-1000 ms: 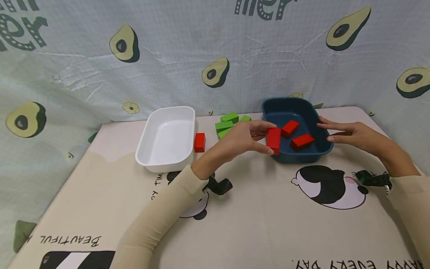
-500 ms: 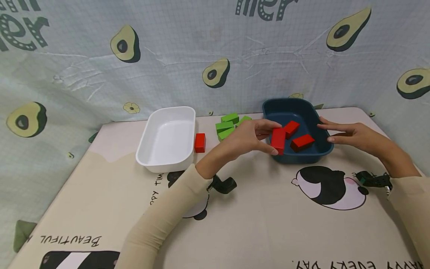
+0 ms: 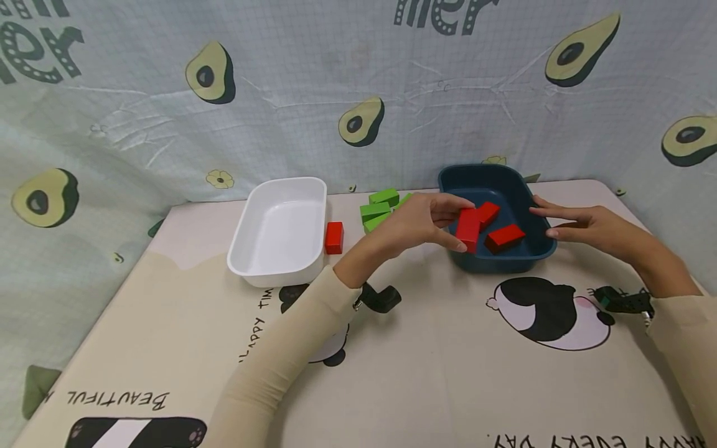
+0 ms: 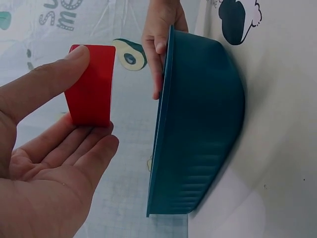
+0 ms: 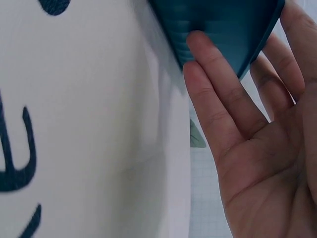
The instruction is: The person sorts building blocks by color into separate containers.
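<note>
My left hand (image 3: 417, 219) pinches a red block (image 3: 467, 229) between thumb and fingers over the left rim of the dark blue bin (image 3: 493, 264). In the left wrist view this block (image 4: 93, 89) stands clear of the bin's wall (image 4: 203, 104), thumb on one side and fingertips on the other. Inside the bin lie two more red blocks, the farther one (image 3: 489, 214) and the nearer one (image 3: 505, 238). My right hand (image 3: 602, 231) rests at the bin's right rim, fingers fairly straight; the right wrist view shows two fingertips (image 5: 198, 49) against the outer wall.
A white bin (image 3: 280, 274) stands to the left, with a red block (image 3: 334, 238) beside its right wall. Several green blocks (image 3: 374, 211) lie between the bins, partly behind my left hand. A printed cloth (image 3: 426, 373) covers the table; an avocado-patterned curtain (image 3: 291, 81) hangs behind.
My left hand has moved slightly right with the red block, from the blue bin's left edge to over its rim. The right hand stays in place.
</note>
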Motion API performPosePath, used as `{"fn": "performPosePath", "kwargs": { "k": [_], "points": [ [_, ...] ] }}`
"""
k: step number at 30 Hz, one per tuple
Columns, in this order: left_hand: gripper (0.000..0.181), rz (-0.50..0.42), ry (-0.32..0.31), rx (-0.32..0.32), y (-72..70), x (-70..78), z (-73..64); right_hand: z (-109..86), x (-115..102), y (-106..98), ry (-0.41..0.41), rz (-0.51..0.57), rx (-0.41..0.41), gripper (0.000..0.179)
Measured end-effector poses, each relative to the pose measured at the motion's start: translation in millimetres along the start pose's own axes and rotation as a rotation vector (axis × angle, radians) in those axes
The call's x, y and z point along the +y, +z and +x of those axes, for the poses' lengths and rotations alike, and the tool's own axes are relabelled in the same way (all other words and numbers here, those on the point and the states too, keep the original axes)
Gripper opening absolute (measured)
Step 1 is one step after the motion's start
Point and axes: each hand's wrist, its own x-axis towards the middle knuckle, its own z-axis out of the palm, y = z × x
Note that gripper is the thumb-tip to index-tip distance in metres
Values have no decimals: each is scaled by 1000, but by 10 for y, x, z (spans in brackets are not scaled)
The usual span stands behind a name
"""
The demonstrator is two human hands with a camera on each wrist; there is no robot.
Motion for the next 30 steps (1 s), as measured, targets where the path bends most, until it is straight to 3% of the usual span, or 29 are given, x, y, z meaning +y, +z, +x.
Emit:
{"fn": "performPosePath", "kwargs": {
  "k": [9,16,22,30],
  "points": [
    [62,-7,-40,-26,-23,-1,79,-4,-19,-11,7,-9,4,52],
    [62,56,-82,-107,-55,73,156,-10,-27,-14,15,-6,-10,52],
    [63,131,-83,-173,-69,119,213,-6,-30,-25,17,-11,-19,52],
    [61,123,-57,-227,-90,143,280,-1,-32,-26,4,-8,-25,52]
  ]
}}
